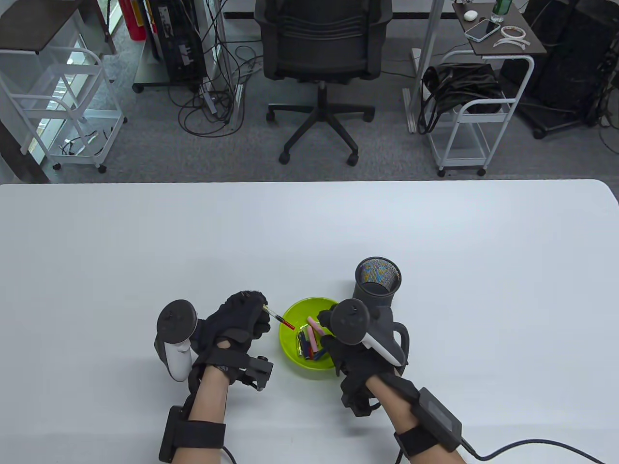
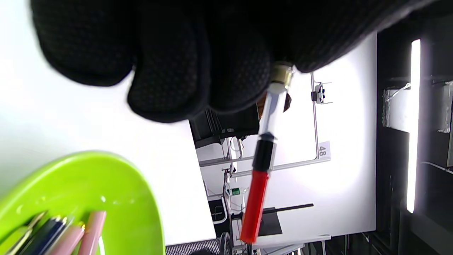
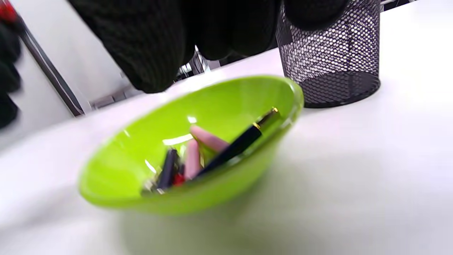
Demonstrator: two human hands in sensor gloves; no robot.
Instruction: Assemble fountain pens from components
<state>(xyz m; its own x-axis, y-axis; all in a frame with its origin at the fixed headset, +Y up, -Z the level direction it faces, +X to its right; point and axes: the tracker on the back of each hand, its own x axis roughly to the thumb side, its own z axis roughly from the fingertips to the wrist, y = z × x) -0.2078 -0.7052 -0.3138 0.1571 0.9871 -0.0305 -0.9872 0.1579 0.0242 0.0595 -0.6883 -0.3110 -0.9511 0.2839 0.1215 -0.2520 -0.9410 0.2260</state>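
Left hand [image 1: 239, 321] pinching red-ended converter [image 2: 263, 156], right hand [image 1: 350, 355] above green bowl [image 3: 116, 191], grip unclear

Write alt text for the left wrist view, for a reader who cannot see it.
A black-gloved left hand grips the brass-collared end of a pen ink converter, whose clear tube, black band and red end point downward. A lime green bowl sits at the lower left on the white table, with pink pen parts and dark pen parts inside.
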